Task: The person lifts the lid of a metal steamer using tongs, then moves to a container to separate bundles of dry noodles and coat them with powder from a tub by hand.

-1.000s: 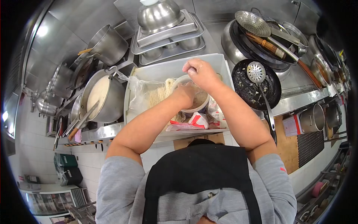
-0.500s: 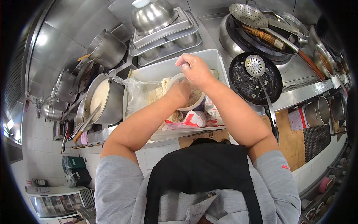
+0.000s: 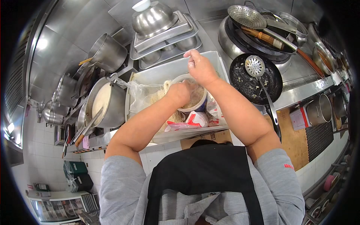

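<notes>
A large white bin stands before me, with a round white tub of brownish, grainy contents inside. My left hand is over the tub's left part, knuckles up and fingers curled down; what it holds, if anything, is hidden. Above the tub's far right side is my right hand, its fingers bent and whitish at the tips, with no object visible in it. Pale noodles and a clear plastic bag lie left of the tub. Red and white packets sit at its near side.
At the left are a pot of pale liquid and a tall pot. Stacked trays with a metal bowl stand behind the bin. To the right are a black pan with a slotted ladle and a large strainer.
My right hand has shifted slightly up and to the right. My left hand now shows more of its back above the tub. The whole view has tilted a little.
</notes>
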`<state>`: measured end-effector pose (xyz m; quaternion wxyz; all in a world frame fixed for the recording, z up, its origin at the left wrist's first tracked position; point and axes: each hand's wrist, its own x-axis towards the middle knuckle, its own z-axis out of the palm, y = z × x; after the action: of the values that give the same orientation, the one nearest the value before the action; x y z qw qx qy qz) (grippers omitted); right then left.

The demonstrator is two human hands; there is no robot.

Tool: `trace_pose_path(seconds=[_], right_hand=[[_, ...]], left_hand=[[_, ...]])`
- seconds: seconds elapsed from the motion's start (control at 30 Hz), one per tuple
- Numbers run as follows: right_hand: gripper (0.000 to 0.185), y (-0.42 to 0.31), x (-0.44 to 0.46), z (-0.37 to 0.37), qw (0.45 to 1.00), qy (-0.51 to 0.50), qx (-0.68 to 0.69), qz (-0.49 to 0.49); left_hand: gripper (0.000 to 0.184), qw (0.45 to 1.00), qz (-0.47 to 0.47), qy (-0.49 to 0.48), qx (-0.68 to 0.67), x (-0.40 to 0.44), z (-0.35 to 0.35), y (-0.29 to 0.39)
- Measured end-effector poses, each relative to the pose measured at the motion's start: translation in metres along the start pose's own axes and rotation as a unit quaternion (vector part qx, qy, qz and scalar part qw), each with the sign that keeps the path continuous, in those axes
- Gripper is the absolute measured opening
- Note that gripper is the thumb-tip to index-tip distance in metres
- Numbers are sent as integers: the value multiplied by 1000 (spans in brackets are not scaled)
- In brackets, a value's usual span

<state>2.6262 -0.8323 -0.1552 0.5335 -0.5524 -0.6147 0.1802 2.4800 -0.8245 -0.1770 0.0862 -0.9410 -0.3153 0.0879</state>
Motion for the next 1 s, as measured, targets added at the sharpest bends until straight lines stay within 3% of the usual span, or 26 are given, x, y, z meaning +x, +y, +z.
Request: trace_pose_path(seconds=[0.53, 0.7, 0.83, 0.9, 1.0], right_hand=[[25, 12, 6, 3, 999, 22, -30, -3], [24, 10, 6, 3, 999, 15, -33, 5], [24, 9, 5, 2, 999, 14, -29, 10], [23, 9, 6, 1, 999, 10, -40, 17], [23, 9, 6, 0, 999, 6, -37, 23]], left_hand=[[40, 991, -96, 47, -85, -2, -3, 3], [38, 985, -114, -13, -127, 10, 6, -1], [33, 981, -116, 3, -157, 10, 11, 1], [30, 960, -146, 97, -219, 8, 13, 3], [29, 952, -154, 169, -204, 5, 12, 7]])
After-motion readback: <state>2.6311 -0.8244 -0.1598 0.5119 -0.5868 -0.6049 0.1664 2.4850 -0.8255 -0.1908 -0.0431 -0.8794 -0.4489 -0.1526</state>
